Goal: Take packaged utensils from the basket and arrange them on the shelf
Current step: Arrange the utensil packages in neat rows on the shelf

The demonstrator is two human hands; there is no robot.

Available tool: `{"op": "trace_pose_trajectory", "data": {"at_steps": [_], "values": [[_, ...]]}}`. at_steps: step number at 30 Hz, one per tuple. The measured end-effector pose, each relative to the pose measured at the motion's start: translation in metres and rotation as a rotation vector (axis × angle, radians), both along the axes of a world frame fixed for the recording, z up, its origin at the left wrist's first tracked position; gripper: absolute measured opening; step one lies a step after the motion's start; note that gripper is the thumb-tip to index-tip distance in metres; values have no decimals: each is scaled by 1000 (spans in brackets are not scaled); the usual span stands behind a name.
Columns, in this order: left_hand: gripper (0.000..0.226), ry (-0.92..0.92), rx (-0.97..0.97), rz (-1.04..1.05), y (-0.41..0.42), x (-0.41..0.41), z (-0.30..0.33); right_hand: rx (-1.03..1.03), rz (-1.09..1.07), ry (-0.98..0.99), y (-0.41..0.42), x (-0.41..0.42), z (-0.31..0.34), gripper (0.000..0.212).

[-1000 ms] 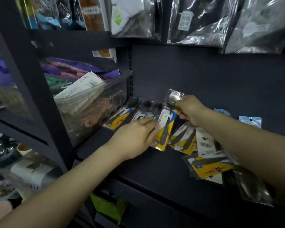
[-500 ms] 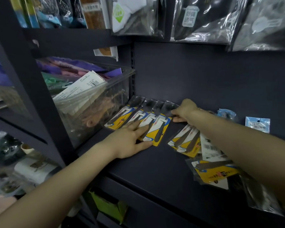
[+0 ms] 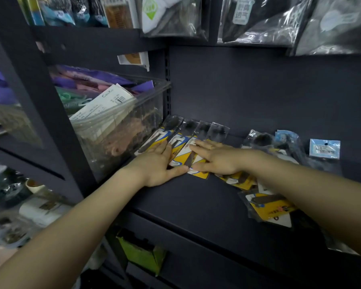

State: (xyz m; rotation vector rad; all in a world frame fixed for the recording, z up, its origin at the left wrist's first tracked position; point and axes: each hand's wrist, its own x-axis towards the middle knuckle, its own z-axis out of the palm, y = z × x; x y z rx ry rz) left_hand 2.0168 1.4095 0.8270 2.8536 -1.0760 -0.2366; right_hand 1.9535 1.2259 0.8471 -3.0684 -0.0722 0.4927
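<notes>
Left hand [image 3: 159, 166] lies flat, fingers straight, pressing the left end of a row of packaged utensils [image 3: 193, 133]. Right hand [image 3: 214, 158] also flat, fingers extended on the row's right packets; neither hand clasps anything. Packets: glossy clear plastic sleeves over yellow-and-white card, overlapped at far left of the matte dark shelf [image 3: 196, 201]. Loose packets [image 3: 268, 207] lie right. Transparent rigid bin [image 3: 121, 130] stands left.

Partly legible "Ca… K…" on the white card [image 3: 111, 101] in the clear bin [image 3: 133, 130]; other labels unreadable.
</notes>
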Motion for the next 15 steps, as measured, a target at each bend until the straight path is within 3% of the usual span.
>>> {"op": "trace_pose_trajectory", "data": {"at_steps": [3,5,6,9,12,15], "values": [[94,-37,-54,-20,-6,-3,2,213,-4,-46,-6,-4,6,64],[92,-69,-164,-79,-11,-10,5,422,-100,-229,-19,-11,21,54],[89,-76,-230,-120,-14,-15,8,437,-154,-330,-31,-16,29,46],[79,-95,-382,-250,-25,-34,15,215,-347,-458,-77,-32,38,30],[74,-82,-476,-328,-34,-51,19,203,-419,-388,-102,-50,26,36],[62,-27,-547,-357,-46,-65,23,351,-376,-302,-103,-63,24,28]]}}
